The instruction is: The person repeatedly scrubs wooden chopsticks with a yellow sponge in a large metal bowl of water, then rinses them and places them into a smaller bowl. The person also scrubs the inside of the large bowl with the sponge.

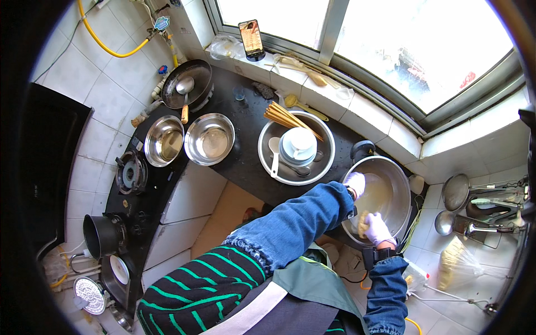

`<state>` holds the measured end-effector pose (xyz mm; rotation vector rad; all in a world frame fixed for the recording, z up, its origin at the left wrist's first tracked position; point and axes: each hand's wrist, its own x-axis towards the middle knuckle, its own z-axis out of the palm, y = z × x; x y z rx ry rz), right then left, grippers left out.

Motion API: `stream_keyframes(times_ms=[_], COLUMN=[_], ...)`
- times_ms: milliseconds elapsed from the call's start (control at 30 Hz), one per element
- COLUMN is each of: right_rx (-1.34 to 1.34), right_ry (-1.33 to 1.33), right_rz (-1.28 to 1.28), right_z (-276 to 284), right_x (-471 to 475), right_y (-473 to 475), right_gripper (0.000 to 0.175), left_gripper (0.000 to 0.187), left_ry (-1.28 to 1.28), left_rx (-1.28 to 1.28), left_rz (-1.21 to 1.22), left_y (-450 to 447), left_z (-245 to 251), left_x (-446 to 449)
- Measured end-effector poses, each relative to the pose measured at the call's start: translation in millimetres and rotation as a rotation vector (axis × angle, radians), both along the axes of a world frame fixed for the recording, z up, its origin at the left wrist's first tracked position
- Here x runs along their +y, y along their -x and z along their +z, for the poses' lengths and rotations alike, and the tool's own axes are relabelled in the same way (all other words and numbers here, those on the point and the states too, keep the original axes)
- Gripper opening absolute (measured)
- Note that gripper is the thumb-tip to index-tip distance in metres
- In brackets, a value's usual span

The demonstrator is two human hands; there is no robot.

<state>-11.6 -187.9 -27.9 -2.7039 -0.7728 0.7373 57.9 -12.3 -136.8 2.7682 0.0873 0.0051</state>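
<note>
A large metal pot point(400, 184) with cloudy liquid in its bottom stands at the right end of the dark counter. My left hand point(355, 184), in a pale glove, is at the pot's left rim; its fingers are partly hidden, so its grip is unclear. My right hand point(377, 228), gloved too, is inside the near part of the pot, closed on a tan scrubbing pad point(363, 226) against the inner wall. Left of the pot, a wide metal basin point(261, 157) holds stacked white bowls point(298, 140), a white rice paddle point(274, 157), spoons and wooden chopsticks point(289, 117).
Two steel bowls point(227, 140) point(153, 144) sit left of the basin, near a wok point(201, 75) with a ladle and a gas burner point(131, 172). A phone point(251, 39) stands on the window ledge. Strainers and ladles point(444, 222) hang at the right wall.
</note>
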Motion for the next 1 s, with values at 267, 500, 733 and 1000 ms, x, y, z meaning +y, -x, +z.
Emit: stream_keyframes(times_ms=[267,500,733,1000], right_rx=[-0.198,-0.138,-0.131,-0.401], right_ry=[0.106,-0.384,-0.729,-0.405], right_rz=[-0.352,-0.314,-0.464,-0.272], right_z=[-41.2,-27.0,5.0,46.2], right_x=[12.2,56.0,59.9,51.5], right_y=[-62.7,-49.2,-38.4,-63.1], right_gripper=[0.051,0.045,0.06,0.049], left_gripper=[0.025,0.028,0.025,0.031], left_ry=[0.151,0.58,0.613,0.756], left_rx=[0.113,0.185,0.158,-0.033], left_rz=[-0.034,0.024,-0.169,-0.218], left_y=[-0.2,18.0,27.9,51.2], left_z=[-12.5,68.5,113.1,136.5], left_x=[7.1,29.2,37.5,46.0])
